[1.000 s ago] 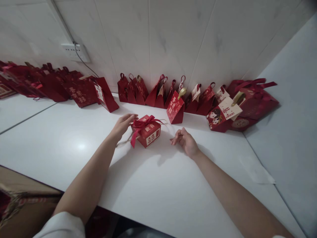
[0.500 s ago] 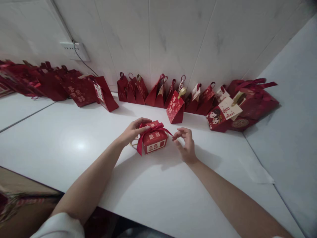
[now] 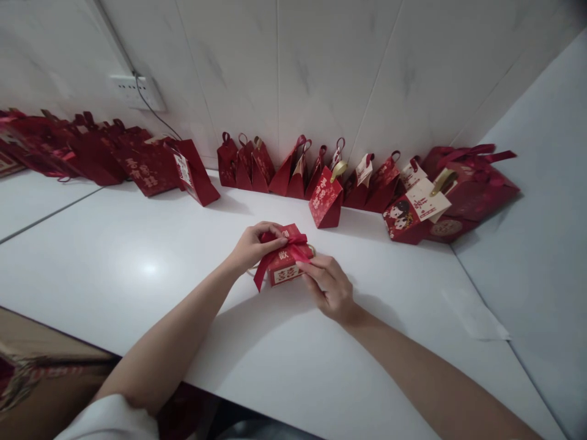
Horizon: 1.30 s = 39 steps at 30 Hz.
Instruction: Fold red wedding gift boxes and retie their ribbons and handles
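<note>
A small red gift box (image 3: 283, 275) with gold and white lettering sits on the white table (image 3: 192, 244) in front of me. Across its top lies a red ribbon bow (image 3: 299, 239), one tail hanging over the near left corner. My left hand (image 3: 260, 244) rests at the box's upper left, thumb and fingers pinching the ribbon by the knot. With fingertips closed on the ribbon's right tail, my right hand (image 3: 331, 284) is at the box's right front. A pale cord handle shows partly on either side of the box.
Several red peaked gift boxes (image 3: 261, 171) line the wall, and one box (image 3: 325, 198) stands forward of them. Larger red bags (image 3: 147, 168) are at the left, more at the right (image 3: 477, 189). A cardboard box (image 3: 50, 366) is below the table's left edge. A socket (image 3: 137, 91) is on the wall.
My right hand has moved left and toward me, bringing the ribbon's right tail down over the box front. My left thumb has shifted right to the knot.
</note>
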{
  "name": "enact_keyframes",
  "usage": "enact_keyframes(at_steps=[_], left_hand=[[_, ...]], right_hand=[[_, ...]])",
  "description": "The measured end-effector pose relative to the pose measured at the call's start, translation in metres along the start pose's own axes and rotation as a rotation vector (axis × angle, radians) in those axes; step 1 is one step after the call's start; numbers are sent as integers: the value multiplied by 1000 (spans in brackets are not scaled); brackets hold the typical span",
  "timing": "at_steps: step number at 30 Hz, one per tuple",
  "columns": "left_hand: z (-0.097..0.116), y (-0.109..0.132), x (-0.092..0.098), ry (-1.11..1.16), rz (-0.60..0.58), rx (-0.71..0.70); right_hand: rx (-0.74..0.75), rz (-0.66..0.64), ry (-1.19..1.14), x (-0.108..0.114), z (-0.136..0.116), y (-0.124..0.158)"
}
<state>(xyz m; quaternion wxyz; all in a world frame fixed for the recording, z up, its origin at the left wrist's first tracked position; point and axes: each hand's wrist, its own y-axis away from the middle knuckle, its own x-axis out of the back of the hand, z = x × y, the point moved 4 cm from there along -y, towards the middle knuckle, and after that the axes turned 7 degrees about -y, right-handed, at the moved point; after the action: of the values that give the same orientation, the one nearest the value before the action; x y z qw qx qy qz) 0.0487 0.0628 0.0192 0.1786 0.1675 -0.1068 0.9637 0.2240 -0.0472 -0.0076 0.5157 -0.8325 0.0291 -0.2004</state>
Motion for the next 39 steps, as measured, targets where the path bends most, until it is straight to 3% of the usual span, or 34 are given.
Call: enact_keyframes(at_steps=[6,16,21,26,28,30,34,36,39], left_hand=[[0,0,0,-42,8,3],[-1,0,-1,-91,39,-18],[1,3,-2,52,-120,68],[0,7,14,-67,-373,68],[-4,7,23,-87,-441,61],[-8,6,32,-103,-461,60],[-15,1,52,-156,-362,126],[-17,0,59,-157,-325,197],[-18,0,61,-131,-304,288]], right_hand=[[87,-94,-42,-8,-9,5],[82,-225,-50,-15,-8,8],[-26,-359,-105,-24,3,12],[-196,-448,-245,-24,16,19],[-210,-406,-261,-19,15,19],[-252,-266,-235,-11,16,16],[-623,108,-300,0,31,17],[-801,174,-396,-3,40,21],[-910,146,-481,-8,50,23]])
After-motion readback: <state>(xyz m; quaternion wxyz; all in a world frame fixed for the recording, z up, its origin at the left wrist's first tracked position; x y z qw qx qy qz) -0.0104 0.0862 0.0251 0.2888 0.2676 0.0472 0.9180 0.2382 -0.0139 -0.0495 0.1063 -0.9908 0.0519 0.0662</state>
